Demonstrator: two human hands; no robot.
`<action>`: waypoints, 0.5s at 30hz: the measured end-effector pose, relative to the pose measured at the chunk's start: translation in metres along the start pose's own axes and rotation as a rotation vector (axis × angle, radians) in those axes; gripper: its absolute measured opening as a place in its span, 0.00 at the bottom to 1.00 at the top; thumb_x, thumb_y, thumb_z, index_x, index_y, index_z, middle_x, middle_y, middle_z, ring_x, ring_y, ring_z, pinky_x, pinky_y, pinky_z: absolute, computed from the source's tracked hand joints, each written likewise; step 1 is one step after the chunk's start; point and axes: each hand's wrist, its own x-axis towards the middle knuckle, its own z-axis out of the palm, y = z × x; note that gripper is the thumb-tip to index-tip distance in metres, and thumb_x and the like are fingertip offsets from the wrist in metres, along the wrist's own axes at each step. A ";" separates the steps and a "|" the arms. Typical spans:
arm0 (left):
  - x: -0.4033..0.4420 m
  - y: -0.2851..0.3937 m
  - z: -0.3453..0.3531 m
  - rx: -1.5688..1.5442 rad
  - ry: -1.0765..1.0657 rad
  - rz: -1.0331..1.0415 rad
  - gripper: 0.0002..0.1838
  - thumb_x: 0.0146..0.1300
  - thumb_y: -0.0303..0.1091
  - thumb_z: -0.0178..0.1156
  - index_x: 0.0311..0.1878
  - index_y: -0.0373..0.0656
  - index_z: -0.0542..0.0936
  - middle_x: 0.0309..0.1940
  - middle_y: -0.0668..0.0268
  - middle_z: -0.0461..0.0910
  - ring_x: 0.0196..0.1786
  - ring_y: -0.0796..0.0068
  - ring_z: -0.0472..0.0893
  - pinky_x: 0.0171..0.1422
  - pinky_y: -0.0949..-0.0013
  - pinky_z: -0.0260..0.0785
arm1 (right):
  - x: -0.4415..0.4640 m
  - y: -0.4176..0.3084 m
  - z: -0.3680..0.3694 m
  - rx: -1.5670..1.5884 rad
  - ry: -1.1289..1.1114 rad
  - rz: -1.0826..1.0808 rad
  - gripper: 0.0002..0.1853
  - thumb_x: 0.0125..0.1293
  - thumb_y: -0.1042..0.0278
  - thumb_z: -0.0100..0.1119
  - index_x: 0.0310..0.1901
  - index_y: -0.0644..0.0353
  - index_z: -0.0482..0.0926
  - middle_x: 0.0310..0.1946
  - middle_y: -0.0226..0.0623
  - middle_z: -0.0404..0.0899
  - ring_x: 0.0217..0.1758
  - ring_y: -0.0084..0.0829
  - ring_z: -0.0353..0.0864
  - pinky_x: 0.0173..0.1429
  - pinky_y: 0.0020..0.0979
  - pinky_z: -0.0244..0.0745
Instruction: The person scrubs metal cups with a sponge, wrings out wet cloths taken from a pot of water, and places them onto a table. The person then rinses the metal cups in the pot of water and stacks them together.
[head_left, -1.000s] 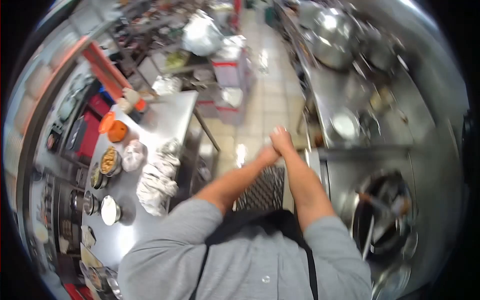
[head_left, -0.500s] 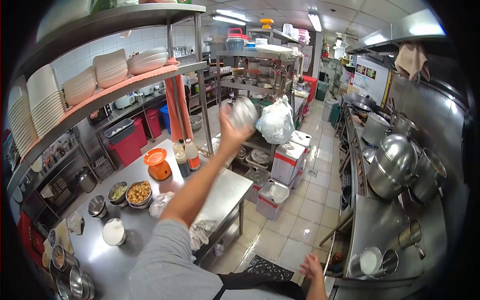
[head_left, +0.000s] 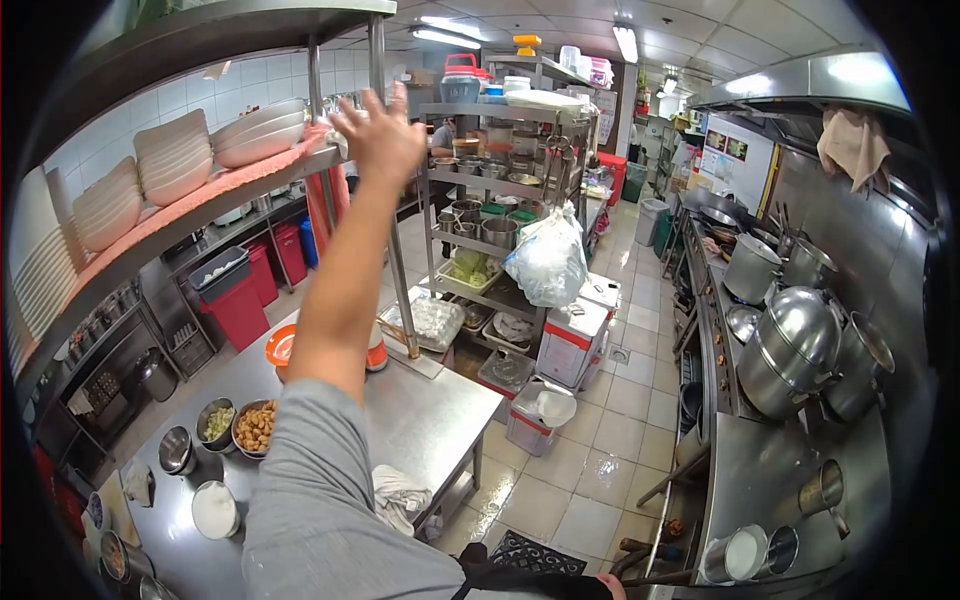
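My left hand (head_left: 384, 145) is raised high, its fingers spread, beside the post (head_left: 377, 70) at the end of the upper shelf. The orange cloth (head_left: 318, 140) on that shelf lies just left of it. A small whitish thing (head_left: 340, 146) shows by the fingers; I cannot make out what it is. Of my right hand (head_left: 610, 587) only a sliver shows at the bottom edge, with its fingers hidden. Below my left arm, a bowl of browned chunks (head_left: 255, 425), a bowl of chopped pale green pieces (head_left: 216, 422) and a bowl of white contents (head_left: 215, 510) stand on the steel table (head_left: 440, 385).
Stacked white bowls (head_left: 172, 158) line the shelf at left. A filled plastic bag (head_left: 548, 262) hangs from the rack ahead. Large steel pots (head_left: 790, 350) stand along the stove at right. A tiled floor aisle (head_left: 600, 420) with a black mat (head_left: 535, 553) runs between.
My left hand has moved left and up to the shelf end; the shiny round thing it held no longer shows in it. My right hand has dropped almost out of view.
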 end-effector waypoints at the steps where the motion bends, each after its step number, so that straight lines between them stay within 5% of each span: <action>1: -0.029 0.021 -0.007 -0.127 0.131 0.094 0.39 0.69 0.57 0.56 0.79 0.52 0.63 0.78 0.46 0.61 0.80 0.29 0.53 0.80 0.25 0.36 | 0.005 -0.004 0.005 -0.041 0.002 0.009 0.23 0.72 0.56 0.64 0.61 0.59 0.76 0.49 0.36 0.78 0.49 0.35 0.79 0.51 0.40 0.77; 2: -0.069 0.044 -0.018 -0.261 0.184 0.226 0.37 0.66 0.51 0.58 0.76 0.48 0.67 0.77 0.43 0.61 0.80 0.28 0.52 0.79 0.22 0.37 | 0.010 -0.003 0.004 -0.083 0.006 0.014 0.22 0.71 0.56 0.65 0.60 0.59 0.76 0.47 0.36 0.79 0.46 0.35 0.79 0.48 0.40 0.78; 3: -0.121 0.070 -0.030 -0.392 0.196 0.299 0.34 0.62 0.48 0.60 0.73 0.53 0.72 0.75 0.45 0.65 0.79 0.29 0.55 0.77 0.21 0.41 | 0.014 0.001 0.003 -0.132 0.000 0.013 0.22 0.71 0.56 0.66 0.59 0.59 0.77 0.45 0.36 0.80 0.43 0.35 0.80 0.46 0.40 0.79; 4: -0.185 0.091 -0.039 -0.593 0.055 0.416 0.37 0.62 0.46 0.59 0.75 0.48 0.69 0.76 0.42 0.62 0.80 0.28 0.51 0.78 0.20 0.37 | 0.022 0.004 0.000 -0.196 -0.006 0.001 0.22 0.70 0.56 0.66 0.58 0.59 0.77 0.43 0.36 0.80 0.41 0.35 0.81 0.43 0.40 0.80; 6: -0.324 0.120 -0.069 -0.843 -0.407 0.675 0.38 0.53 0.44 0.70 0.71 0.52 0.74 0.75 0.45 0.64 0.80 0.27 0.52 0.76 0.20 0.44 | 0.063 0.046 -0.030 -0.363 -0.048 -0.070 0.21 0.68 0.56 0.68 0.56 0.59 0.78 0.38 0.36 0.82 0.35 0.34 0.83 0.38 0.40 0.82; 7: -0.396 0.124 -0.079 -1.005 -0.731 0.803 0.40 0.57 0.47 0.70 0.74 0.53 0.70 0.77 0.45 0.62 0.80 0.29 0.53 0.77 0.23 0.46 | 0.024 0.004 -0.009 -0.479 -0.057 -0.086 0.22 0.68 0.55 0.67 0.57 0.60 0.78 0.41 0.37 0.82 0.39 0.35 0.82 0.39 0.40 0.80; 8: -0.455 0.124 -0.106 -1.123 -1.141 0.833 0.40 0.63 0.51 0.67 0.77 0.53 0.67 0.78 0.46 0.59 0.80 0.37 0.56 0.79 0.27 0.48 | -0.031 -0.060 0.026 -0.593 -0.064 -0.104 0.24 0.69 0.54 0.67 0.59 0.60 0.78 0.43 0.37 0.83 0.42 0.35 0.82 0.41 0.40 0.79; 9: -0.519 0.119 -0.128 -1.163 -1.264 0.887 0.40 0.64 0.51 0.67 0.77 0.49 0.66 0.76 0.46 0.63 0.79 0.43 0.60 0.80 0.38 0.54 | -0.066 -0.085 0.044 -0.498 0.025 -0.170 0.23 0.68 0.52 0.68 0.50 0.67 0.82 0.34 0.37 0.85 0.38 0.31 0.83 0.43 0.35 0.79; 10: -0.568 0.112 -0.150 -1.278 -1.575 0.858 0.44 0.66 0.52 0.67 0.80 0.52 0.61 0.77 0.48 0.63 0.80 0.51 0.62 0.82 0.48 0.56 | -0.050 -0.052 0.028 -0.508 0.027 -0.281 0.25 0.68 0.52 0.67 0.54 0.66 0.80 0.41 0.42 0.86 0.43 0.32 0.84 0.48 0.36 0.79; 11: -0.621 0.098 -0.170 -1.319 -1.599 0.887 0.42 0.64 0.48 0.69 0.77 0.42 0.65 0.73 0.47 0.70 0.74 0.51 0.71 0.78 0.58 0.63 | -0.093 -0.079 0.038 -0.544 0.052 -0.356 0.20 0.71 0.55 0.65 0.56 0.62 0.79 0.37 0.35 0.85 0.39 0.27 0.82 0.45 0.32 0.79; 12: -0.665 0.084 -0.182 -1.302 -1.716 0.941 0.42 0.67 0.47 0.66 0.80 0.49 0.61 0.75 0.47 0.67 0.77 0.51 0.67 0.80 0.57 0.59 | -0.105 -0.074 0.032 -0.535 0.030 -0.469 0.20 0.71 0.53 0.65 0.55 0.60 0.79 0.41 0.36 0.84 0.45 0.28 0.82 0.52 0.33 0.78; 13: -0.682 0.067 -0.208 -1.190 -1.837 0.902 0.45 0.63 0.49 0.70 0.78 0.40 0.63 0.74 0.46 0.68 0.74 0.49 0.70 0.76 0.57 0.65 | -0.111 -0.060 0.025 -0.471 -0.034 -0.507 0.21 0.71 0.52 0.65 0.55 0.60 0.79 0.46 0.38 0.84 0.49 0.30 0.81 0.55 0.35 0.77; 15: -0.720 0.042 -0.222 -1.028 -2.078 0.825 0.44 0.65 0.49 0.69 0.79 0.45 0.63 0.70 0.41 0.73 0.72 0.48 0.74 0.74 0.57 0.66 | -0.207 -0.091 0.015 -0.527 -0.008 -0.470 0.21 0.71 0.54 0.65 0.57 0.59 0.79 0.49 0.40 0.83 0.52 0.32 0.80 0.59 0.37 0.76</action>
